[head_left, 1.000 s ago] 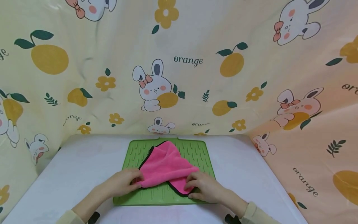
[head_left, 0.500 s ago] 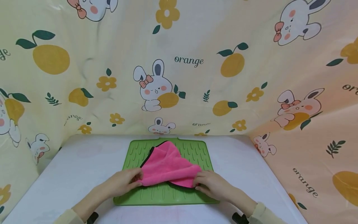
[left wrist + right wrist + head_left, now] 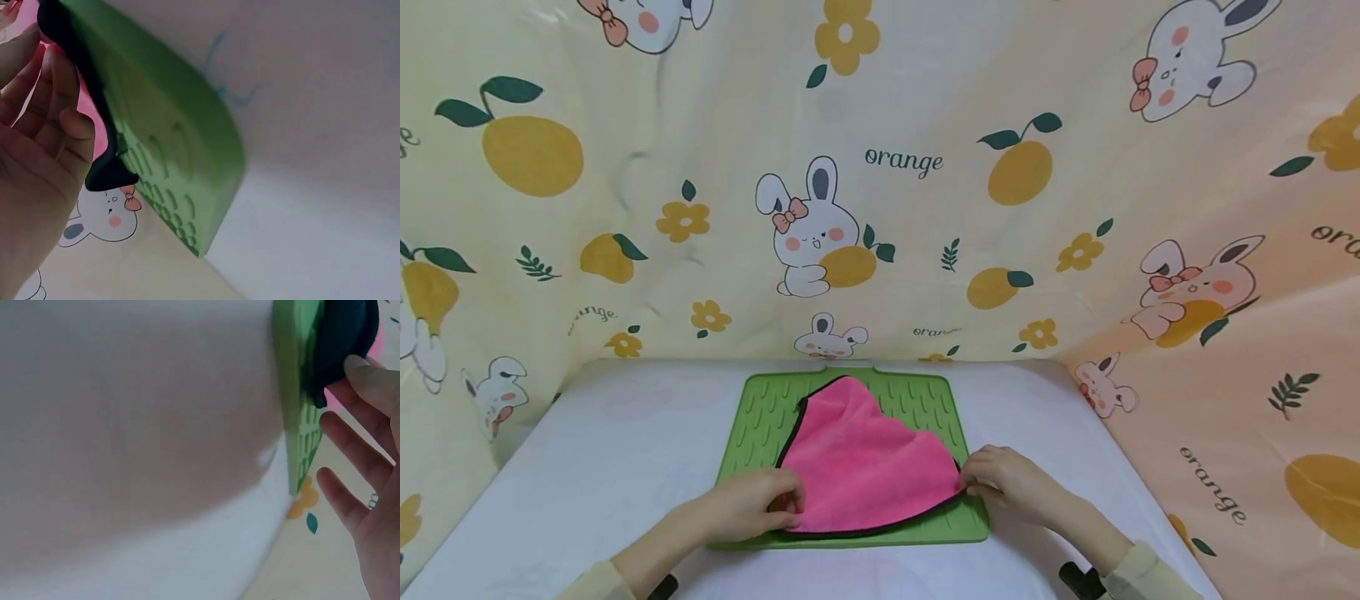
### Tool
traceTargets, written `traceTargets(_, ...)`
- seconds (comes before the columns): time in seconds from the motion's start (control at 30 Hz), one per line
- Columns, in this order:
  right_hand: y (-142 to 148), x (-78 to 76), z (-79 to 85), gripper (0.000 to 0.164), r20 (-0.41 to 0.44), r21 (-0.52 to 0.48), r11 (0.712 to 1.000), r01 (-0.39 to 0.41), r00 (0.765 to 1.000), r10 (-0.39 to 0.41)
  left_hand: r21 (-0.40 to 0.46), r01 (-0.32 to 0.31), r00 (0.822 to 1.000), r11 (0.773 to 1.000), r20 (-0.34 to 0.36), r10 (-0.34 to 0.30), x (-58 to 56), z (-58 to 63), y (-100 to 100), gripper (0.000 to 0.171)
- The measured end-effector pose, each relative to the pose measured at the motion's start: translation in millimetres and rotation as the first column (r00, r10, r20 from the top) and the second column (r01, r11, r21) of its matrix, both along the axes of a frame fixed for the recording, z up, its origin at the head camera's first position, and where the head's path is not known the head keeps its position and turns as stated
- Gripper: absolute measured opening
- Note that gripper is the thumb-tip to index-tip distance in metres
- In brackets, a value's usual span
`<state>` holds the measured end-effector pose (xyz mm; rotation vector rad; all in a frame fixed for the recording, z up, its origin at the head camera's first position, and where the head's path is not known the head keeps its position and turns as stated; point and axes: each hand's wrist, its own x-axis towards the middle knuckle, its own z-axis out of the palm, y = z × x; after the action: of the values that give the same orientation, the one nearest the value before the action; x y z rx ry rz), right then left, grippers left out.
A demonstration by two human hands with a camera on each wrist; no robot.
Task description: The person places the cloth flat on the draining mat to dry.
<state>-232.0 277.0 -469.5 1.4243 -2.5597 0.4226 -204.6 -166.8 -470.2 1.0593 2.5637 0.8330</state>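
A pink cloth [image 3: 865, 471] with black edging lies spread over the green ridged mat [image 3: 921, 400], its far part rumpled and drawn to a blunt peak. My left hand [image 3: 751, 502] pinches the cloth's near left edge between thumb and fingers; in the left wrist view the black edging [image 3: 99, 103] runs beside those fingers. At the opposite side, my right hand [image 3: 1017, 482] pinches the right corner, just past the mat's right edge. The right wrist view has thumb and forefinger on the dark edging [image 3: 344, 340], while the other fingers stand apart from it.
The mat lies on a white table [image 3: 640, 425]. Behind and at the sides hangs a pale sheet [image 3: 917, 225] printed with rabbits, oranges and flowers. Faint blue marks [image 3: 219, 81] show on the white surface.
The right hand has moved to the right with its corner, and the left hand slightly right and nearer. The cloth's folded near part is now opened out, its black near edge close to the mat's front.
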Motion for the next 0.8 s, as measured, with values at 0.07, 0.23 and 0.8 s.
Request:
traceTargets(0.07, 2, 1.8, -2.3, 0.024, 0.027, 0.011, 1.000, -0.017, 1.000, 0.017, -0.009, 0.008, 1.000, 1.000, -0.013, -0.008, 0.3, -2.6, -1, 0.009)
traceTargets(0.23, 4, 12.3, -5.4, 0.016, 0.116, 0.058, 0.998, 0.038, 0.992, -0.044, -0.010, -0.045, 0.998, 0.999, -0.053, 0.045, 1.2, -2.8, -6, 0.010)
traceTargets(0.8, -11, 17.4, -7.6, 0.012, 0.239, 0.020, 0.961, 0.276, 0.932, -0.273, -0.111, -0.288, 0.955, 0.951, -0.112, 0.276, 5.5, -3.3, -13, 0.027)
